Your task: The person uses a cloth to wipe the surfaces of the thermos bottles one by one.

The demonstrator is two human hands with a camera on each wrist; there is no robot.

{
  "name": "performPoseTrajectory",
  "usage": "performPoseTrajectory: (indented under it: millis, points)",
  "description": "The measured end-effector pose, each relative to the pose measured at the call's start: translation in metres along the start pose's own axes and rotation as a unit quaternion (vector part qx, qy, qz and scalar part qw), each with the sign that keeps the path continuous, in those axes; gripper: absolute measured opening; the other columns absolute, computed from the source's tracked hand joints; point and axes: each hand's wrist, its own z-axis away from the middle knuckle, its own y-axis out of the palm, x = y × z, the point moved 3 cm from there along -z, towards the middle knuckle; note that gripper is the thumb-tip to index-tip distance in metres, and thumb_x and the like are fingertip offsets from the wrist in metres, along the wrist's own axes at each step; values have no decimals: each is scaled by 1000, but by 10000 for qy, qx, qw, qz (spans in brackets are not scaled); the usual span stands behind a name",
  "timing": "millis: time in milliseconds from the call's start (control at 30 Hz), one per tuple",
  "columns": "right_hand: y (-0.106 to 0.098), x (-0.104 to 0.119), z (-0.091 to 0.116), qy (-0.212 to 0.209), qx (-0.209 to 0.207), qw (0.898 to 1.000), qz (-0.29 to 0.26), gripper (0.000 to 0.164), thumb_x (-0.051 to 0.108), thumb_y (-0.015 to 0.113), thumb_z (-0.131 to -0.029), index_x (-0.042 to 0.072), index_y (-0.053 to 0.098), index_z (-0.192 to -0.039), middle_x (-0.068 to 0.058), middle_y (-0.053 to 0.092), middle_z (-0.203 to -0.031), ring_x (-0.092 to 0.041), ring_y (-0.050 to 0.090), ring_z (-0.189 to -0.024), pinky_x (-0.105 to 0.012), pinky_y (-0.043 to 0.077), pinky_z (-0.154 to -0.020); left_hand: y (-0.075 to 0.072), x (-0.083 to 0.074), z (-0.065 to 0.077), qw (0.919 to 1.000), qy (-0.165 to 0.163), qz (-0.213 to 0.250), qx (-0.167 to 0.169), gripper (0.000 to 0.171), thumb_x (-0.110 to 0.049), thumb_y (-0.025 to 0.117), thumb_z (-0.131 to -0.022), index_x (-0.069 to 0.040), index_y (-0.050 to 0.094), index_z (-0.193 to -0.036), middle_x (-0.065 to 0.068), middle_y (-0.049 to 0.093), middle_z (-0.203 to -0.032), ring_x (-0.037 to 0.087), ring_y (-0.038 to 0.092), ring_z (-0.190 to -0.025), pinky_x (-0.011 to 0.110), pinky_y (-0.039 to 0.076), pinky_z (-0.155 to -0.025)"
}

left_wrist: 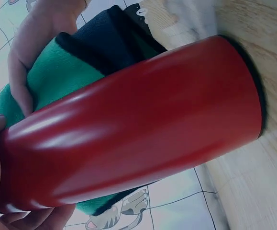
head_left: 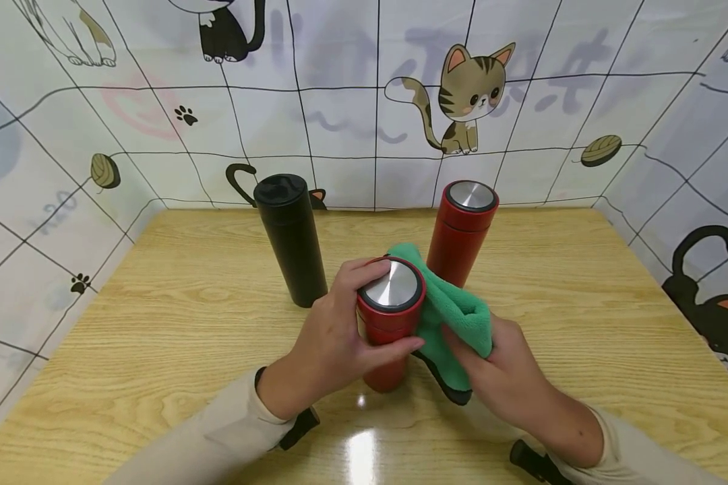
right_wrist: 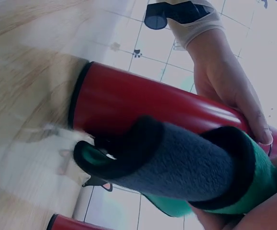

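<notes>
Near the middle of the table, my left hand (head_left: 334,343) grips a red thermos (head_left: 388,330) around its upper part, thumb across the front and fingers over the silver-topped lid (head_left: 392,285). The thermos stands close over the wood, its dark base edge showing in the left wrist view. From the right, my right hand (head_left: 509,377) holds a folded green cloth (head_left: 455,316) against the thermos's side. The cloth's dark grey underside (right_wrist: 181,163) and black edging show in the right wrist view. Some of the right fingers are hidden behind the cloth.
A second red thermos (head_left: 464,232) with a silver lid top stands behind the cloth, to the right. To the back left is a black thermos (head_left: 291,239). A cat-printed white sheet (head_left: 340,121) encloses the wooden table (head_left: 176,337) at the back and sides.
</notes>
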Motion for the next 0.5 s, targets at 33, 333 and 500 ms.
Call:
performPoseTrajectory:
  millis: [33, 333, 500]
  points:
    - [0, -1, 0, 112, 91, 9999, 83, 52, -2, 56, -98, 18, 52, -146, -2, 62, -139, -6, 62, -121, -18, 53, -93, 0, 0, 0, 10000, -22, -10, -4, 98, -28, 93, -68, -5, 30, -139, 16, 52, -130, 25, 63, -118, 32, 57, -95]
    - [-2, 1, 3, -142, -277, 9995, 75, 53, -9, 59, -93, 11, 56, -142, -4, 65, -133, -5, 65, -115, -17, 55, -90, 2, 3, 3, 9997, -76, -203, 107, 97, -32, 91, -71, -6, 27, -139, 17, 49, -132, 26, 62, -117, 33, 57, -94]
    - [-3, 1, 2, -221, -125, 9997, 14, 55, -10, 57, -94, 12, 54, -144, -3, 64, -136, -5, 66, -115, -18, 55, -90, -2, 3, 2, 9996, -36, -105, 265, 79, -27, 73, -80, -8, 27, -141, 15, 49, -132, 23, 64, -113, 33, 58, -92]
